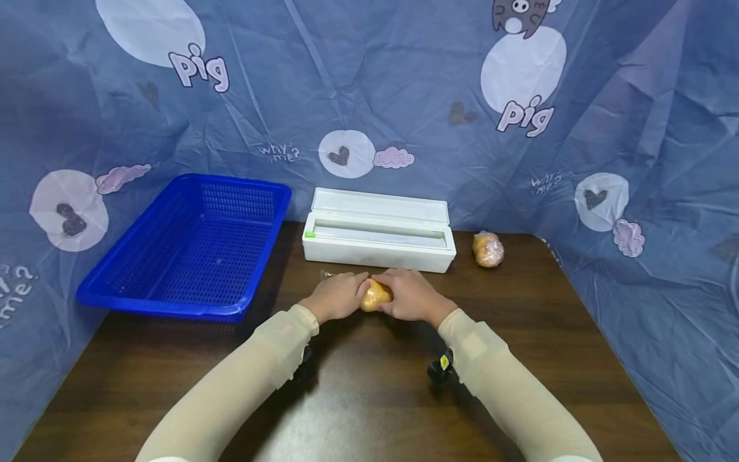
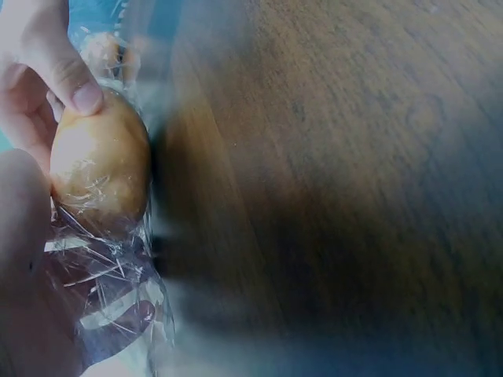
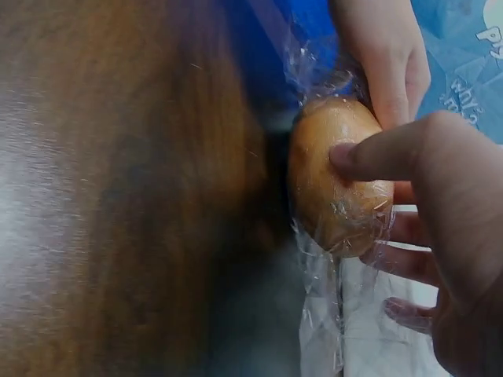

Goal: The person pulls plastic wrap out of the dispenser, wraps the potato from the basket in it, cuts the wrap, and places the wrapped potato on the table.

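Observation:
Between both hands is a yellow-brown oval, potato-like item (image 1: 375, 296), with clear cling film (image 3: 321, 302) round it and trailing off its ends. My right hand (image 1: 413, 295) grips it, the thumb pressed on its surface and the fingers behind, as the right wrist view shows. On the other side my left hand (image 1: 340, 296) holds the item by its end, thumb against it. Loose, wrinkled film (image 2: 118, 275) lies over the left fingers in the left wrist view. Just beyond the hands stands the white cling film box (image 1: 378, 250), its lid up.
A second film-wrapped item (image 1: 488, 249) of similar colour sits on the table (image 1: 369, 398) right of the box. To the left is a blue plastic basket (image 1: 245, 301) with perforated walls. A blue printed cloth (image 1: 369, 83) hangs behind the table.

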A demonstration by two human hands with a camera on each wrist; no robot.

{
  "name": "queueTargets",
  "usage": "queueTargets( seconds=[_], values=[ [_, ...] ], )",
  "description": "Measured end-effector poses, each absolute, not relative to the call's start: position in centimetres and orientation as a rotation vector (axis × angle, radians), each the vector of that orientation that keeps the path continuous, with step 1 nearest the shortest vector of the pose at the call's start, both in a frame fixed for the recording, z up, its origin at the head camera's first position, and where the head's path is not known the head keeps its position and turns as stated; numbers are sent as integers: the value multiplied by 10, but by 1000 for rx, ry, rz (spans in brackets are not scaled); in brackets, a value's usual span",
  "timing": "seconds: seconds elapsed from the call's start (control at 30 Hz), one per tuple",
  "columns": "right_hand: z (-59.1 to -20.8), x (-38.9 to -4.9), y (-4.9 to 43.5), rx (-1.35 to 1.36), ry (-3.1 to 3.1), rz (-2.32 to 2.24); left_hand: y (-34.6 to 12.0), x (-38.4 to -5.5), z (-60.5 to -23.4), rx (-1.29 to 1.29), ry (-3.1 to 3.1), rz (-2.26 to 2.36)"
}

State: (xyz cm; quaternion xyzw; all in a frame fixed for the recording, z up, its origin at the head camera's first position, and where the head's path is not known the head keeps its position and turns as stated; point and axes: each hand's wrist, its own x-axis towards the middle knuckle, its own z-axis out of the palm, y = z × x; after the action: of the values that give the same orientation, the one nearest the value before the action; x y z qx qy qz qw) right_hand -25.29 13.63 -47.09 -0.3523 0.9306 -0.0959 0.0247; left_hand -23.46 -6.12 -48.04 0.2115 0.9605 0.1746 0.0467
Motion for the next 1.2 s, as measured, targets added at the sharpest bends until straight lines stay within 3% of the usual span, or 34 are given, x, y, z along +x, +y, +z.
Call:
queueTargets(
  seconds=[0.63,1.0,1.2],
  values=[
    [-466,-276,140,-931,2585,-598,-62,-236,-475,636,2888,481],
    [-468,-272,139,-920,2641,-571,-55,-223,-483,1061,3163,-182],
    [-470,-259,138,-1000,2753,-513,-58,-222,-485,1144,3260,-95]
  ],
)
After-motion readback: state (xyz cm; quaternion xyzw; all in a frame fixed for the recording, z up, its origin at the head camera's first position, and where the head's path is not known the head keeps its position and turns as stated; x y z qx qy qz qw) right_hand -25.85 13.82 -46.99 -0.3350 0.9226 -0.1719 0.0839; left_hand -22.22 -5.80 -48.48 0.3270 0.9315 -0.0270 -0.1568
